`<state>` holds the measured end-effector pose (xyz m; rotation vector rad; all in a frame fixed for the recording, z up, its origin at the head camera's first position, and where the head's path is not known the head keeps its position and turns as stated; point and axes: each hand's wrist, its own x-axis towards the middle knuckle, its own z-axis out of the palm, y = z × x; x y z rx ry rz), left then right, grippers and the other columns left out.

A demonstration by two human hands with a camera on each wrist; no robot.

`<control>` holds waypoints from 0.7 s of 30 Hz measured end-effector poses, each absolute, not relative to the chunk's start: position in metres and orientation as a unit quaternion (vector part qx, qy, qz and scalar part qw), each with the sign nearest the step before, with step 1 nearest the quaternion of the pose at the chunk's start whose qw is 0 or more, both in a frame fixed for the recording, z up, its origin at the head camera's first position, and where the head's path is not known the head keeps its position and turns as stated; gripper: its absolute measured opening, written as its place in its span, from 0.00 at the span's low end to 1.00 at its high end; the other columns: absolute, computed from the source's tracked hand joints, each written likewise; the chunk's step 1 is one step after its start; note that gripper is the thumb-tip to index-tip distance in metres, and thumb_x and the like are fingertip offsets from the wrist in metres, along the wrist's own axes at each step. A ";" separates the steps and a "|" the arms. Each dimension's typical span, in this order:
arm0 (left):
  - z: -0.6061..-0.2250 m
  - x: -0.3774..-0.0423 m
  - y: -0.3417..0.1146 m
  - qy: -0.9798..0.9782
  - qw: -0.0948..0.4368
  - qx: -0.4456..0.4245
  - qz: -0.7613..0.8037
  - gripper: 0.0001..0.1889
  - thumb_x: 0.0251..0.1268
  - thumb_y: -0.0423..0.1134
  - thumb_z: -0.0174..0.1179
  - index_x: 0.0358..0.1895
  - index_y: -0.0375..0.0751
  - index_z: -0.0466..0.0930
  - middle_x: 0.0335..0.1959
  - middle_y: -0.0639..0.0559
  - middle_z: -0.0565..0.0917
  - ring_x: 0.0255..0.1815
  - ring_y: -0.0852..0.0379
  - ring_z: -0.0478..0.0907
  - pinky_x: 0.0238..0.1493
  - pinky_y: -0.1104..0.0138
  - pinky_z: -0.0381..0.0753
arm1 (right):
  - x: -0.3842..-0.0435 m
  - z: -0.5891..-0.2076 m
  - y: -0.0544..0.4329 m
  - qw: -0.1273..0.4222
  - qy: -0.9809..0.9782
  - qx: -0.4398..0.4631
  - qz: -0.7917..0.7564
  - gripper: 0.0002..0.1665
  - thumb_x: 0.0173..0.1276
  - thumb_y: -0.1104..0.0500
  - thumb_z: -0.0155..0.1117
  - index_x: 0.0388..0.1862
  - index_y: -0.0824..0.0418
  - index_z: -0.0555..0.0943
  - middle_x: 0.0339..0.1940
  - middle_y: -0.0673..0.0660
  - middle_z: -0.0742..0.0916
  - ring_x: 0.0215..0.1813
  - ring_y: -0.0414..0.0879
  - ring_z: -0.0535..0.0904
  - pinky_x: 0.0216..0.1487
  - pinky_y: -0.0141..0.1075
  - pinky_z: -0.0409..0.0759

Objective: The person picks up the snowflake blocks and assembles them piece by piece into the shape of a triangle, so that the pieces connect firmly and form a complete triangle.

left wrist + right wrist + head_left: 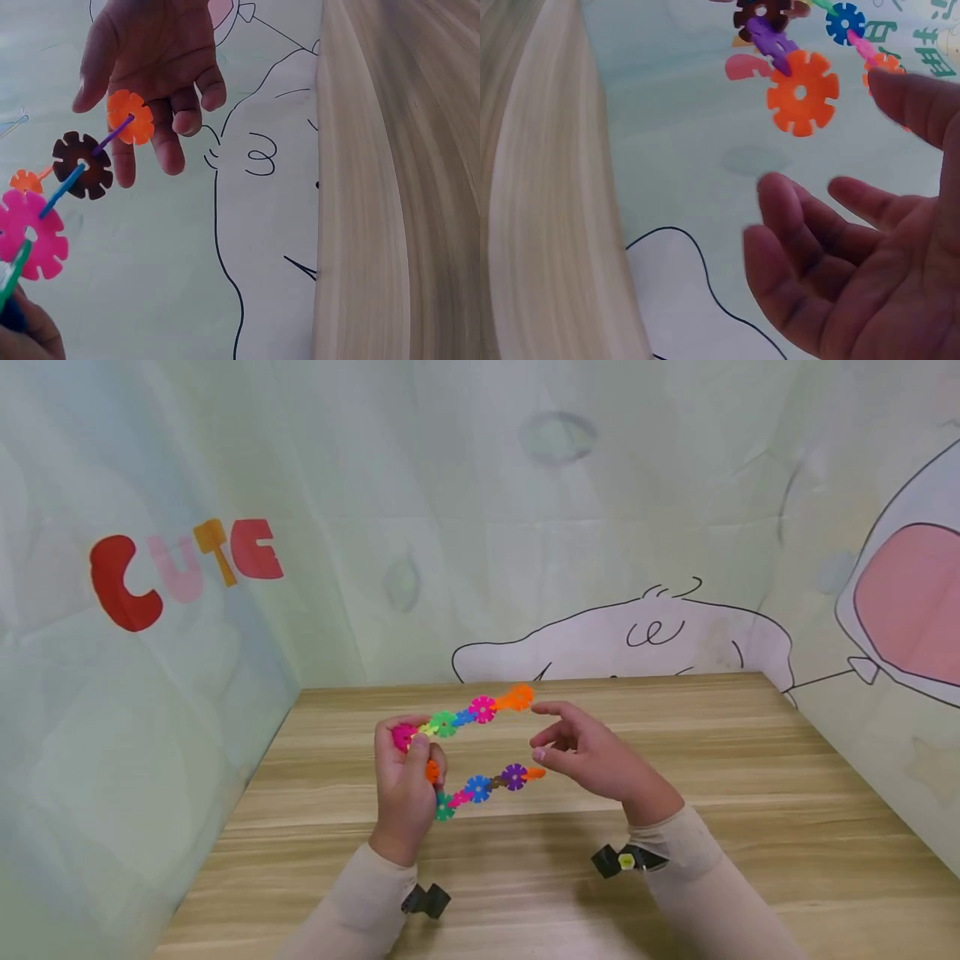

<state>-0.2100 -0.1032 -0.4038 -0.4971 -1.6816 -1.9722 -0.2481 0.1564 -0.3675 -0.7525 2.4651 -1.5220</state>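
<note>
My left hand (401, 785) grips the bend of a chain of interlocking plastic snowflake discs (482, 709), thumb pressed near a pink disc (403, 737). Two strands run off to the right above the table. Green, blue and pink discs lead along the upper one to orange at its tip; the lower one carries a blue disc (477, 788), a brown one and a purple disc (514, 777) before its orange end disc (803, 93). Beside these two ends is my right hand (600, 752), fingers loosely bent and holding nothing. My left palm hides part of the chain.
A wood-grain table (337, 893) lies beneath both hands. Printed cloth walls (345, 568) stand at its back and sides, with coloured letters on the left and a balloon drawing on the right. Each wrist wears a small black camera (426, 902).
</note>
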 end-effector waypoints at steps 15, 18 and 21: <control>-0.401 -0.204 -0.097 -0.581 0.247 -0.203 -0.749 0.08 0.88 0.38 0.41 0.59 0.40 0.63 0.24 0.50 0.72 0.21 0.58 0.72 0.25 0.73 0.78 | -0.241 -0.375 0.137 0.064 0.758 -0.263 -0.593 0.30 0.73 0.65 0.69 0.72 0.63 0.73 0.45 0.59 0.88 0.45 0.52 0.85 0.48 0.34 0.87; -0.402 -0.204 -0.095 -0.592 0.240 -0.215 -0.739 0.09 0.87 0.36 0.44 0.59 0.34 0.63 0.26 0.50 0.75 0.22 0.59 0.76 0.27 0.72 0.82 | -0.240 -0.375 0.137 0.046 0.745 -0.267 -0.609 0.30 0.73 0.67 0.69 0.72 0.62 0.72 0.45 0.61 0.88 0.45 0.53 0.85 0.47 0.34 0.88; -0.404 -0.205 -0.094 -0.601 0.238 -0.233 -0.726 0.11 0.86 0.33 0.45 0.58 0.26 0.63 0.32 0.52 0.81 0.26 0.60 0.83 0.32 0.70 0.87 | -0.240 -0.375 0.137 0.026 0.734 -0.278 -0.619 0.30 0.73 0.68 0.68 0.71 0.61 0.71 0.45 0.63 0.88 0.44 0.53 0.86 0.48 0.37 0.89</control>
